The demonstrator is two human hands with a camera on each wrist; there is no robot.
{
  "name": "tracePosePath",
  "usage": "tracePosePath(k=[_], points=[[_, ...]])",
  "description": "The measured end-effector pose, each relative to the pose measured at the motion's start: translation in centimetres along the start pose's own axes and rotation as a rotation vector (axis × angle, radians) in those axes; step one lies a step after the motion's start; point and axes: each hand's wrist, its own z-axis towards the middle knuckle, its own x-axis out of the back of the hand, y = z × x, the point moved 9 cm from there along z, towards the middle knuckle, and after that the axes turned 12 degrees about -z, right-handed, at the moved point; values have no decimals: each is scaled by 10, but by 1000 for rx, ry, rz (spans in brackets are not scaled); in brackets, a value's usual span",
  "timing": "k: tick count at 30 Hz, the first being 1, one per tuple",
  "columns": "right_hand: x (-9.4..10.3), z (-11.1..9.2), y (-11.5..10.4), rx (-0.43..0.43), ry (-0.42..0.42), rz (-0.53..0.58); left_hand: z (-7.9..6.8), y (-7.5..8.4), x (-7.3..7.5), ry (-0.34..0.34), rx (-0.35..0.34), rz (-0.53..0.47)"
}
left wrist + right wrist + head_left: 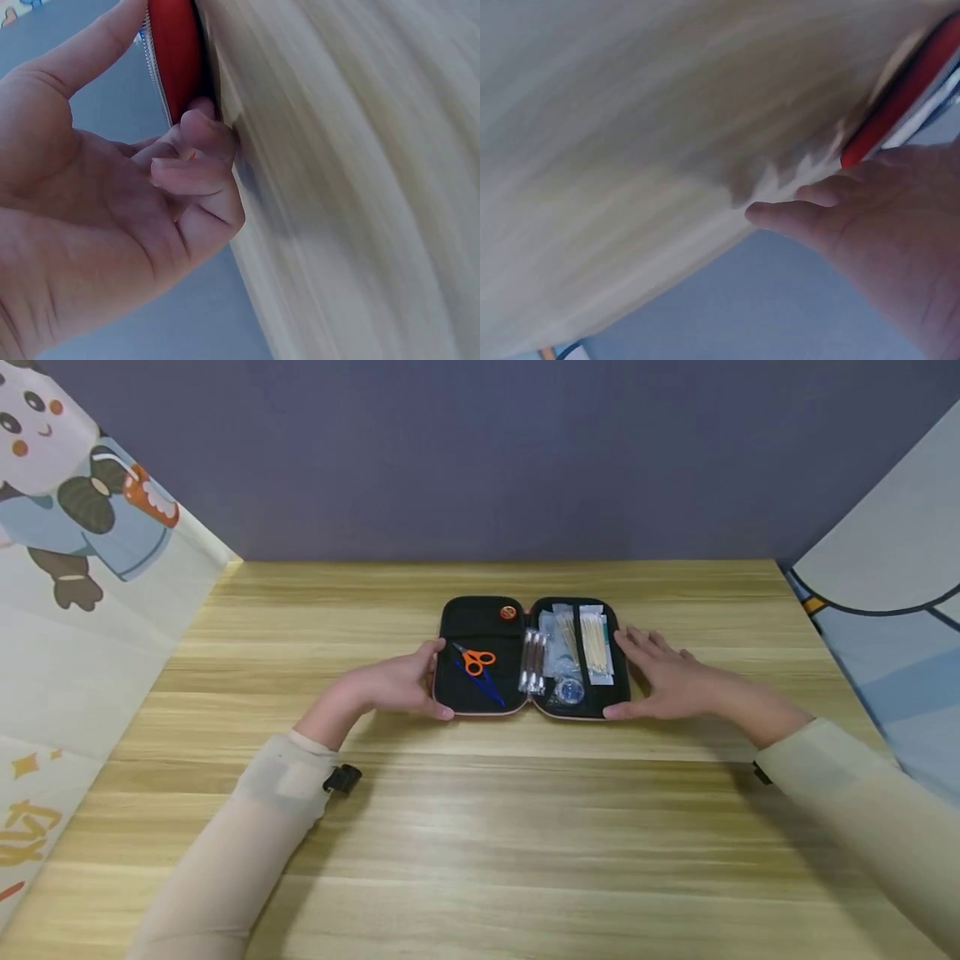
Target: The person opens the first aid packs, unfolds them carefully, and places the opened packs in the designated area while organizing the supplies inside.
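A red zippered first-aid case [480,697] with black lining lies unfolded on the table. My left hand [401,683] grips its left edge, the thumb at the near corner and the outer fingers curled, as the left wrist view shows. At the right edge, my right hand [667,681] rests with fingers spread and fairly straight, thumb at the near corner. Orange-handled scissors [474,660] and blue tweezers [489,687] lie in the left half. Several brown swab sticks [533,662] sit across the fold. The right half holds packed cotton swabs [595,643] and a bagged blue roll [569,691].
The wood-grain table [480,827] ends at a dark blue-grey wall [480,460] at the back. Cartoon-printed panels stand on the left [67,635] and right. A black strap clip [342,779] shows at the left sleeve.
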Motion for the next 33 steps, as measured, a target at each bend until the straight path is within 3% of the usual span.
tracePosePath(k=[3,6,11,15,19,26,33], points=[[-2,-9,13,-14,-13,15,7,9,-5,4,1,88],[-4,-18,25,-22,-38,43,15,23,-5,47,-7,240],[-4,-29,37,-13,-49,64,34,62,-4,136,-137,519],[-4,-31,41,-11,-43,88,54,83,-14,93,-228,710],[-6,-30,41,-13,-43,114,71,83,-21,44,-271,850],[-4,-27,35,-10,-42,116,78,83,-15,111,-360,863],[-6,-29,36,-22,-53,126,86,90,-13,189,-391,872]])
